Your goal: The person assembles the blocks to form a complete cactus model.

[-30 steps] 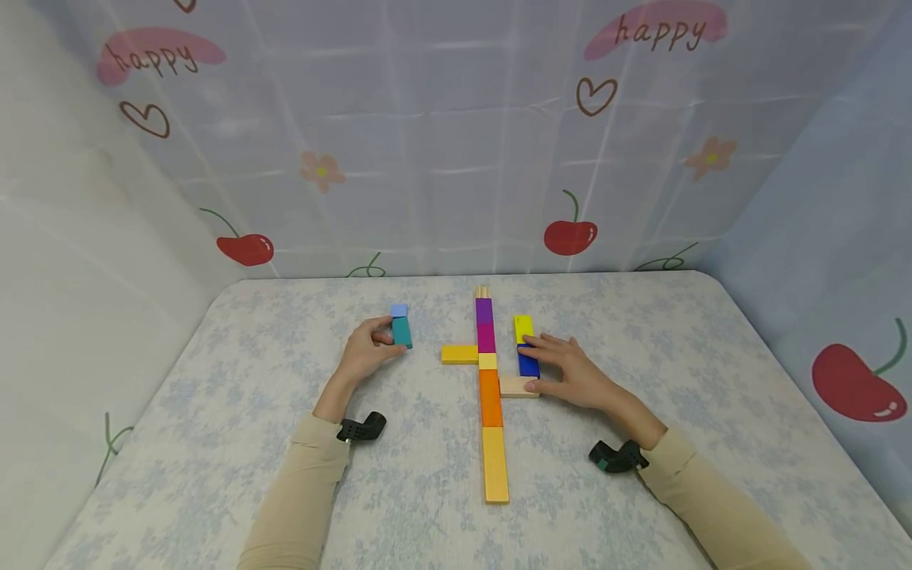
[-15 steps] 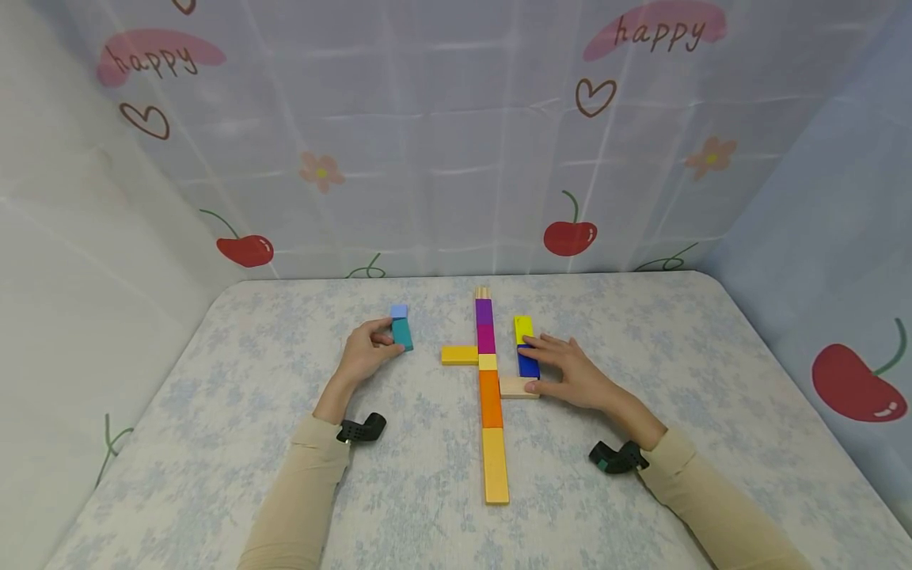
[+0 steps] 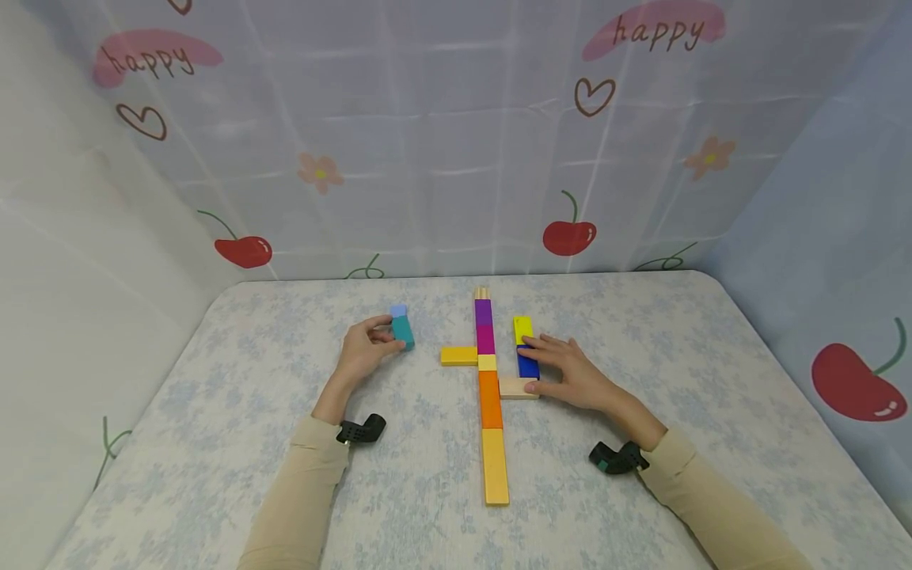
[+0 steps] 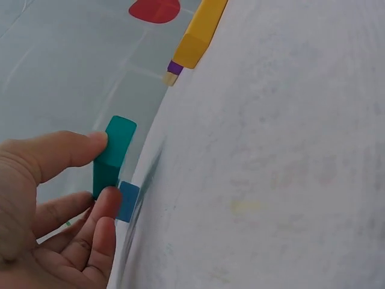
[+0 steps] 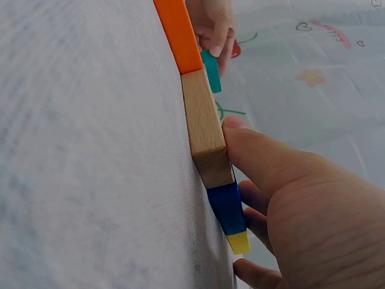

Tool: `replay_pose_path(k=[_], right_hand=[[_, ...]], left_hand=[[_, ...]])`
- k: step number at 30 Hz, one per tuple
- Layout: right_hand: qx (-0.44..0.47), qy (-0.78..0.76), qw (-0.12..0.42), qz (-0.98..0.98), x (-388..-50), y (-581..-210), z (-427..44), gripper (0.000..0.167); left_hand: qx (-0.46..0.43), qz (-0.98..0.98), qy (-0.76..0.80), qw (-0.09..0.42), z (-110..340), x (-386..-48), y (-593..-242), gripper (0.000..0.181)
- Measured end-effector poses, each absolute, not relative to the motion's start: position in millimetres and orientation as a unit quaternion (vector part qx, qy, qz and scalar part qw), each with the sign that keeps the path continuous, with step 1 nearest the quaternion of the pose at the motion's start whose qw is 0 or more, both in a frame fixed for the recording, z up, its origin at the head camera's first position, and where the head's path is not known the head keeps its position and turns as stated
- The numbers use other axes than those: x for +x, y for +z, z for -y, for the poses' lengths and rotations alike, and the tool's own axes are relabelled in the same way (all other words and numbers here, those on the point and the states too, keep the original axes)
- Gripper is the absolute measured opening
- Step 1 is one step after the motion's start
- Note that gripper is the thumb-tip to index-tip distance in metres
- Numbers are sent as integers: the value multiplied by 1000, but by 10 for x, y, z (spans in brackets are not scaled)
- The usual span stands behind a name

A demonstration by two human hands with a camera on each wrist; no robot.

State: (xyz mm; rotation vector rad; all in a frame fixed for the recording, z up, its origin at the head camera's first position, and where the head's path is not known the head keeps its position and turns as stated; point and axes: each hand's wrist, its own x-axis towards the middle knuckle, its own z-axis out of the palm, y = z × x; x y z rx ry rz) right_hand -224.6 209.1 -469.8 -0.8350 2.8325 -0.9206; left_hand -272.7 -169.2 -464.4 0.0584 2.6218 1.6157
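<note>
My left hand (image 3: 365, 346) pinches a teal block (image 3: 402, 332) between thumb and fingertips, left of the middle row. Just beyond it sits a small light-blue block (image 3: 399, 310). The teal block looks slightly tilted in the left wrist view; whether it touches the table I cannot tell. My right hand (image 3: 573, 372) rests with relaxed fingers over a dark blue block (image 3: 528, 362). Its thumb (image 5: 237, 129) touches a plain wooden block (image 5: 204, 117). A yellow block (image 3: 523, 328) adjoins the blue one's far end.
Down the middle runs a row: pale sticks (image 3: 482, 292), purple block (image 3: 484, 312), magenta block (image 3: 485, 340), pale yellow block (image 3: 487, 362), orange block (image 3: 490, 400) and long tan block (image 3: 495, 467). A golden-yellow block (image 3: 459, 356) juts left from it. A printed curtain (image 3: 456, 142) stands behind.
The teal block has turned slightly in my left hand, its near end shifting a little to the right and its far end overlapping the light-blue block in view. My right hand stays put.
</note>
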Motion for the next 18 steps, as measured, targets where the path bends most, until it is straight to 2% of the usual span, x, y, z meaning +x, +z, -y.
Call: replay_pose_path(k=[10, 18], right_hand=[[-266, -305, 29, -914, -2234, -4703, -2083, 62], [-267, -303, 27, -915, -2242, -4704, -2087, 63]], left_hand=[[62, -837, 541, 55, 1436, -2821, -4489, 58], [100, -839, 530, 75, 1243, -2911, -4529, 58]])
